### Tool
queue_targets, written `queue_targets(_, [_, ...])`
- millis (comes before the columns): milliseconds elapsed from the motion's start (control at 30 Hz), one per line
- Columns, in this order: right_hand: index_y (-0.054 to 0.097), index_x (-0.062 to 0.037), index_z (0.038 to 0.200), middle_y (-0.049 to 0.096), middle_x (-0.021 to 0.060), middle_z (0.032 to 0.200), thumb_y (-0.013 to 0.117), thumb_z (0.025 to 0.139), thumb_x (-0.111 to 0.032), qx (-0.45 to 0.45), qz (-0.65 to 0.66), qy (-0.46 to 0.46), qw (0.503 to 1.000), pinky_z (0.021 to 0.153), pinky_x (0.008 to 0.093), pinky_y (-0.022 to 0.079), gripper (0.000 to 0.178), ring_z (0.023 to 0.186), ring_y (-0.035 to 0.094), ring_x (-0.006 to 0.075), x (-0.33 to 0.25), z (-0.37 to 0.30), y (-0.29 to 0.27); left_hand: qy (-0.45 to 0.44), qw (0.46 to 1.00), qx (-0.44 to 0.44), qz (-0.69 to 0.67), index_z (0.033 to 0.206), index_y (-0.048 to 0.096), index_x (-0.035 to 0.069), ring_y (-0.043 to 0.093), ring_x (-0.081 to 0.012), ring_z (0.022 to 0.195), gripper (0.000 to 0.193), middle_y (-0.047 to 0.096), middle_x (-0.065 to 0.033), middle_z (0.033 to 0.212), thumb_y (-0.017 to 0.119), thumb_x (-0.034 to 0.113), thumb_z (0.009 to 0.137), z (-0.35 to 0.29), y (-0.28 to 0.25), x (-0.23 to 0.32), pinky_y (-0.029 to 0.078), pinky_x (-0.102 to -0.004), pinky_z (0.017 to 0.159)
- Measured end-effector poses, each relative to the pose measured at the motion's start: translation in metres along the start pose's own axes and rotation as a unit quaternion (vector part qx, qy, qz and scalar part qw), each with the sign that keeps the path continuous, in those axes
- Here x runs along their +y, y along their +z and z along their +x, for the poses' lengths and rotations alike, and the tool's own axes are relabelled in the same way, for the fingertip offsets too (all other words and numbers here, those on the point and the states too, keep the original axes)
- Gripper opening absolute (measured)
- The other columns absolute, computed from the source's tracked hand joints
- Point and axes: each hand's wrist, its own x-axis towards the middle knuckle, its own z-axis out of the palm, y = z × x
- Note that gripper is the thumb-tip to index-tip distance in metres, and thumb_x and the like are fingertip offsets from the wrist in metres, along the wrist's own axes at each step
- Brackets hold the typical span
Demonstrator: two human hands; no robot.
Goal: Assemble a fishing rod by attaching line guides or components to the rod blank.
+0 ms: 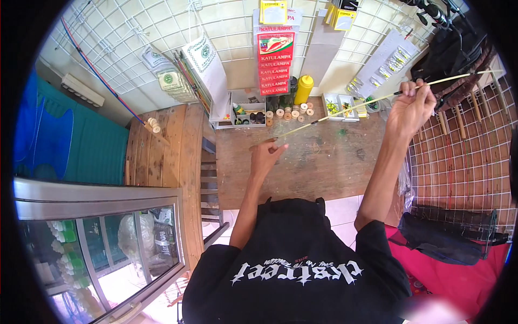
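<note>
A thin pale yellow rod [356, 108] with dark bands along it slants above the wooden table, rising from lower left to upper right. My left hand [264, 159] is at its lower end, thumb and forefinger closed about the tip. Farther up, the fingers of my right hand [411, 109] pinch the rod beside a dark band. Beyond that hand the rod runs on toward the wire rack at the right.
Wooden spools [295, 112], a yellow squeeze bottle [304, 89] and white trays [340, 108] line the table's [259, 183] back edge. Red packets [276, 65] hang on the wire grid behind. At the left, a glass-fronted cabinet [97, 248] stands near a wooden bench [162, 156].
</note>
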Motion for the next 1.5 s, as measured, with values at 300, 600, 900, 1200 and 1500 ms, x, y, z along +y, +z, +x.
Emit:
queue_targets(300, [0.04,-0.0058,0.1,0.046,0.0096,0.095,0.053,0.095,-0.009,0.075,0.075,0.052,0.993,0.059,0.0281,0.039,0.015,0.068,0.04,0.0143,0.014,-0.019,-0.049,0.248,0.951,0.182,-0.032,0.146,0.022,0.009,0.019,-0.0383,0.139,0.103,0.017,-0.0211,0.151,0.078,0.048,0.069,0.024,0.085,0.0,0.021,-0.0441,0.112])
queue_targets(600, [0.039,-0.0039,0.096,0.047,0.0088,0.089,0.056,0.093,-0.007,0.124,0.113,0.066,0.984,0.057,0.0278,0.039,0.017,0.068,0.042,0.0144,0.028,-0.006,-0.084,0.326,0.923,0.003,-0.204,0.107,0.059,0.002,0.051,-0.0199,0.111,0.027,0.063,-0.0112,0.103,0.063,0.022,0.09,0.018,0.081,0.025,0.038,-0.0345,0.097])
queue_targets(900, [0.039,-0.0035,0.096,0.047,0.0083,0.089,0.056,0.092,-0.008,0.137,0.116,0.063,0.982,0.057,0.0281,0.039,0.018,0.068,0.042,0.014,0.034,0.021,-0.117,0.092,0.873,0.195,-0.437,0.089,0.065,0.007,0.041,-0.0026,0.066,0.015,0.055,0.006,0.075,0.061,0.021,0.092,-0.025,0.047,-0.058,0.032,-0.0198,0.058])
queue_targets(1200, [0.038,-0.0052,0.099,0.047,0.008,0.092,0.052,0.096,-0.01,0.157,0.082,0.087,0.98,0.058,0.028,0.039,0.015,0.068,0.041,0.0125,0.056,0.02,-0.125,0.048,0.933,0.345,-0.087,0.093,0.068,0.004,0.048,-0.0074,0.065,0.02,0.057,0.0035,0.07,0.065,0.023,0.089,-0.032,0.018,-0.13,0.038,-0.0215,0.062])
queue_targets(1500, [0.038,-0.0078,0.098,0.046,0.0082,0.093,0.048,0.097,-0.009,0.19,0.084,0.137,0.969,0.06,0.0297,0.039,0.011,0.069,0.042,0.0135,0.056,-0.003,-0.11,0.231,0.868,0.439,0.025,0.11,0.064,0.005,0.052,-0.027,0.113,0.026,0.061,-0.0142,0.108,0.065,0.016,0.086,-0.035,0.058,0.074,0.041,-0.0376,0.096])
